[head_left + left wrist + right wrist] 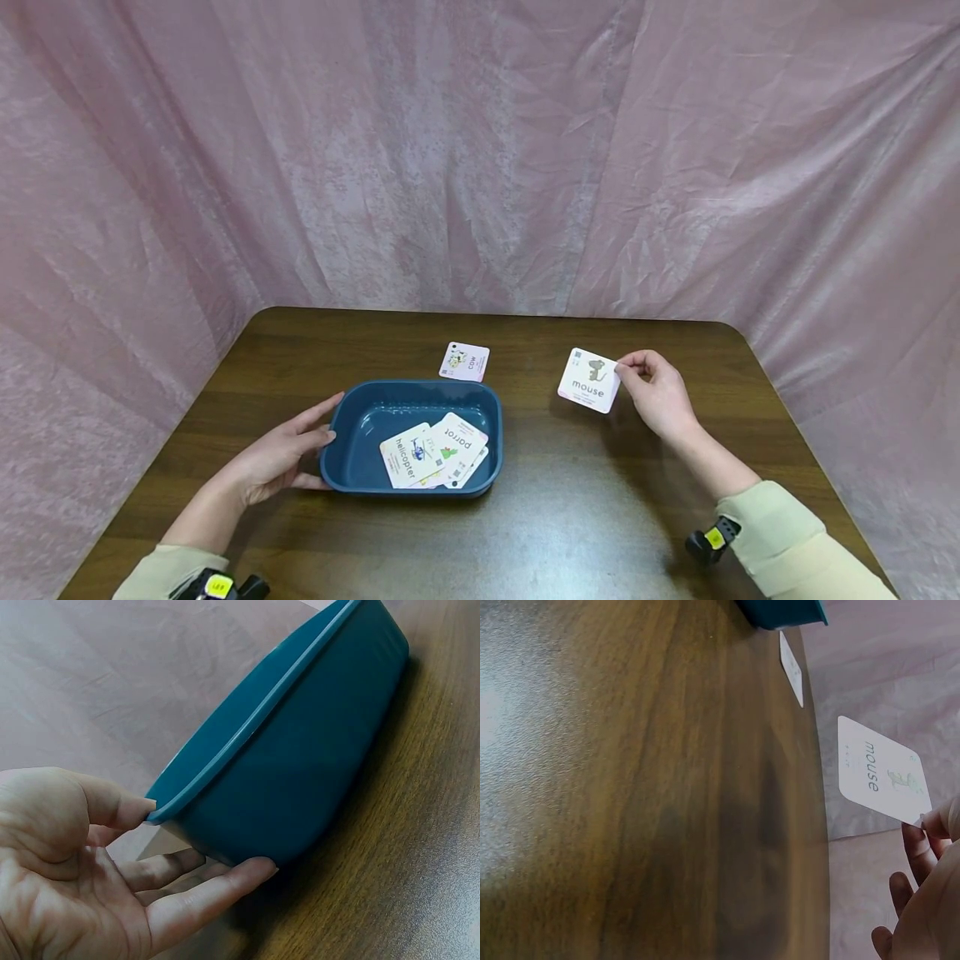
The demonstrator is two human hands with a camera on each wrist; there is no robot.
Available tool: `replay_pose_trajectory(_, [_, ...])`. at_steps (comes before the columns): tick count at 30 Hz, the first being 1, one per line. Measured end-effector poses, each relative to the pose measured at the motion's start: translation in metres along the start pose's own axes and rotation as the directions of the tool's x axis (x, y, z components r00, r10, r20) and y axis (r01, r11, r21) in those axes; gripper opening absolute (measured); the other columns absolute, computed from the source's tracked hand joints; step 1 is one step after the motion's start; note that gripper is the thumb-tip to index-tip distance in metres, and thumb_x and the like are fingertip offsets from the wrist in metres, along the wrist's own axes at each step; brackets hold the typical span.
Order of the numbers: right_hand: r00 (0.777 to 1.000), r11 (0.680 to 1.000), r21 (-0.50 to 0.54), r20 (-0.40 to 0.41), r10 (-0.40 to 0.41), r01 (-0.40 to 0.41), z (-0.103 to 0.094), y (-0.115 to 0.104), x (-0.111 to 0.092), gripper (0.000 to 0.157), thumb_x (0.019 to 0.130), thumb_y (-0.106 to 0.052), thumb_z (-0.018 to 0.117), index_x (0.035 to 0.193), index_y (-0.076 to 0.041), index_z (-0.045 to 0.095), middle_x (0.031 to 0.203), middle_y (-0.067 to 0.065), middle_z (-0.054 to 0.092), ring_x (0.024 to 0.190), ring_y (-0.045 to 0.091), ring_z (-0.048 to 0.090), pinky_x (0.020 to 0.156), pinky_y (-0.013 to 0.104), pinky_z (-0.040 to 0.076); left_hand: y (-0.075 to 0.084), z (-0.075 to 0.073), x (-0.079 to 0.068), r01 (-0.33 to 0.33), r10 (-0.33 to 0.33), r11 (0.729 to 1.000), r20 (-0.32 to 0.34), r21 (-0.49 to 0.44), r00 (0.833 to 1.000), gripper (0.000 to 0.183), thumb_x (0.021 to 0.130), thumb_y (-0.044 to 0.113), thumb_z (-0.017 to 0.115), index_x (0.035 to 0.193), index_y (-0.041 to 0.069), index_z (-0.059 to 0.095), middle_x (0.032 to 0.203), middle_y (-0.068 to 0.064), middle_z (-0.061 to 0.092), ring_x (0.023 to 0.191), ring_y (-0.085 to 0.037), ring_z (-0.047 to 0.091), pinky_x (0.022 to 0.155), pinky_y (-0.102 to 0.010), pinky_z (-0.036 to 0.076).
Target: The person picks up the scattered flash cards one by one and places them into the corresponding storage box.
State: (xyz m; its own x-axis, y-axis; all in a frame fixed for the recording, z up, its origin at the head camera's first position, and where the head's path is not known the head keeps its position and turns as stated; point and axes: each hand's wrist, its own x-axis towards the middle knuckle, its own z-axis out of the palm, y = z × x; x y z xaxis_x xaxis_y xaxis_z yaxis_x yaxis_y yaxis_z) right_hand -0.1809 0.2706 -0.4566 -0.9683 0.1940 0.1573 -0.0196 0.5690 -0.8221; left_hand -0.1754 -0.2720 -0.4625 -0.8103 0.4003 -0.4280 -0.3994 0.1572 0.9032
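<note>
My right hand pinches one corner of a white card printed "mouse" between thumb and fingers. The card is held above the table in the right wrist view, its picture side showing. At the left end of a blue plastic tub, my left hand grips it. In the left wrist view its thumb is on the rim and other fingers touch the lower wall. Inside the tub lie several overlapping cards, among them a helicopter card and a parrot card; those beneath are partly hidden.
A cow card lies on the brown wooden table just behind the tub's far rim. Pink curtains hang behind the table and along its sides.
</note>
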Motion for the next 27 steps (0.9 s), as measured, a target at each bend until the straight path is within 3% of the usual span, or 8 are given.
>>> replay_pose_trajectory(27, [0.998,0.994,0.094,-0.006,-0.057,0.057,0.005,-0.033,0.006,0.022,0.101,-0.022,0.064,0.11,-0.002,0.066,0.096,0.011,0.062,0.083,0.019,0.051,0.064,0.025,0.041,0.001,0.001,0.001,0.018,-0.018,1.0,-0.019,0.002,1.0,0.069,0.109,0.018,0.049,0.166,0.027,0.012,0.165,-0.029,0.009,0.135,-0.051,0.043,0.086,-0.063,0.055])
